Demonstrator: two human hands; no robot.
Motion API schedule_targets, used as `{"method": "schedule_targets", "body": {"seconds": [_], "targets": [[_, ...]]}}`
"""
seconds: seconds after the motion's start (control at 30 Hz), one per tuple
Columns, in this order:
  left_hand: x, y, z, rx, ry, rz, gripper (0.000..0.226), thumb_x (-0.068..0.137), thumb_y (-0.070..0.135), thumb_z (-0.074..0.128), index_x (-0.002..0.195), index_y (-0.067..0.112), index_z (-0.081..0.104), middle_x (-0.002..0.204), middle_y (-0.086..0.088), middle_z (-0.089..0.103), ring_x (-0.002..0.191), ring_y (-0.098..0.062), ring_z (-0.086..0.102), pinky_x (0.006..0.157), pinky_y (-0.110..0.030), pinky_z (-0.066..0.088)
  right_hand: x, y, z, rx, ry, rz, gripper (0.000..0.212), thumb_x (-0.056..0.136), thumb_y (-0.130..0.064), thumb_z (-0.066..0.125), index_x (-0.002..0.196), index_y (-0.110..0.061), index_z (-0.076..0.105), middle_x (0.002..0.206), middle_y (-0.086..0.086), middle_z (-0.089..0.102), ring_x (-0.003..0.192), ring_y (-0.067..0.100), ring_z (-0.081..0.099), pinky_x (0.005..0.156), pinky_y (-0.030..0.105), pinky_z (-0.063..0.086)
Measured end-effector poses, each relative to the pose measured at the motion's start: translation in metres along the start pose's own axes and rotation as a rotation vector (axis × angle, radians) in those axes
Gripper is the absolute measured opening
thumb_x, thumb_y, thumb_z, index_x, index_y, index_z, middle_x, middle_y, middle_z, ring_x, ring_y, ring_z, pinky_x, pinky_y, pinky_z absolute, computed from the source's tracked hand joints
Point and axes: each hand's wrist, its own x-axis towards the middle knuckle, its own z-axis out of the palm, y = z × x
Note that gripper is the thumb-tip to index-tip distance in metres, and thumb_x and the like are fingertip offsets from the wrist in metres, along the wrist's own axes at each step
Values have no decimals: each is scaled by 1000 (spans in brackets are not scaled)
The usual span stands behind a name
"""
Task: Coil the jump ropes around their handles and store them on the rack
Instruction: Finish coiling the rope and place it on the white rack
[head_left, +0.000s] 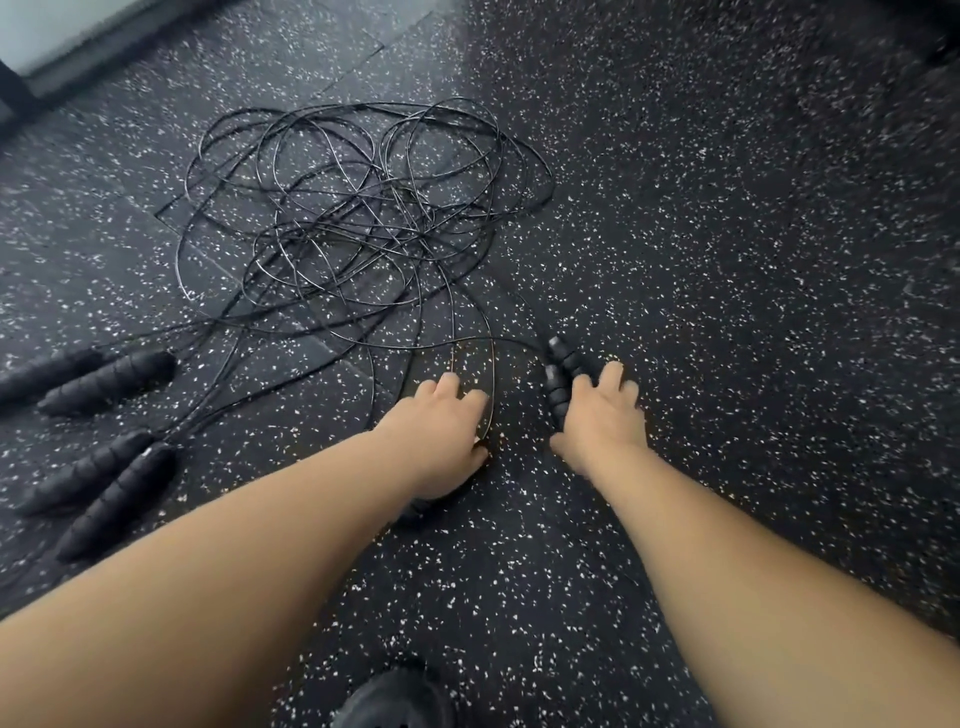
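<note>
Several thin black jump ropes (358, 208) lie in one tangle on the speckled floor. Two black handles (558, 374) lie side by side just left of my right hand (605, 421). That hand is spread low over the floor, its thumb and forefinger touching the handles. My left hand (441, 436) is down on the floor beside a rope loop (491, 384) that runs past its forefinger and thumb. A dark handle end (415, 512) shows under that wrist. Its palm is hidden, so any hold is unclear.
Two pairs of black ribbed handles lie at the left, one pair (104, 379) farther off and one pair (114, 493) nearer. A dark shoe tip (395, 701) shows at the bottom edge. A pale wall base (52, 36) is at the top left. No rack is in view.
</note>
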Motion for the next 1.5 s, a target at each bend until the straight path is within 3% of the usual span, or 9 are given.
{"method": "schedule_targets", "body": {"seconds": [0.2,0.4,0.67,0.9,0.97,1.07,1.23,1.33,1.5], "targets": [[-10,8,5,-8,-45,15,59,105,51,55,153,21,39,145,-10,38,134,-33,43,109,-50,48,-15,18,2,15,-25,-19,71,90,-56,75,145,-22,45,143,14,39,128,33,45,102,42,49],[-25,31,-18,-161,-53,50,58,105,51,57,155,24,44,145,-7,48,137,-31,48,113,-46,45,-57,31,-36,452,-15,22,54,94,-56,64,136,-26,46,127,5,35,89,28,61,82,40,53],[-83,90,-120,-40,95,185,41,106,45,56,137,18,57,125,-2,68,116,-28,64,99,-44,55,-139,100,-152,613,156,-59,49,96,-54,66,136,-30,48,129,2,42,100,25,62,94,44,53],[-190,181,-186,-131,224,266,45,107,44,58,142,16,56,131,-6,71,115,-29,68,101,-41,55,-271,163,-239,690,388,-61,45,95,-51,68,131,-32,48,125,0,44,98,23,57,86,37,44],[-221,211,-191,-223,225,300,50,109,42,55,150,13,51,140,-11,67,126,-33,64,104,-38,52,-313,178,-251,716,455,-69,43,93,-50,70,127,-33,49,123,-1,45,100,22,58,89,38,47],[-269,258,-192,-539,202,320,33,112,33,49,136,13,58,128,-14,70,117,-36,66,93,-34,51,-377,194,-252,737,570,-83,42,92,-48,71,125,-34,49,123,-3,44,99,20,59,91,39,50],[-353,329,-181,-1150,219,390,32,106,38,47,122,27,73,118,2,78,117,-20,70,107,-42,55,-463,209,-230,916,909,34,43,91,-42,76,123,-32,49,122,-5,41,89,14,59,83,37,53],[-396,361,-176,-1232,117,504,31,114,41,48,132,28,69,117,11,78,105,2,72,80,-12,55,-497,214,-222,1062,1089,140,45,92,-40,77,125,-28,49,125,-4,39,86,8,56,80,34,50],[-393,374,-157,-1149,179,513,22,112,37,53,119,28,71,115,8,79,112,-10,72,94,-28,55,-505,207,-196,1138,1054,149,48,88,-33,81,123,-27,50,123,-5,38,90,19,62,80,41,55]]}}
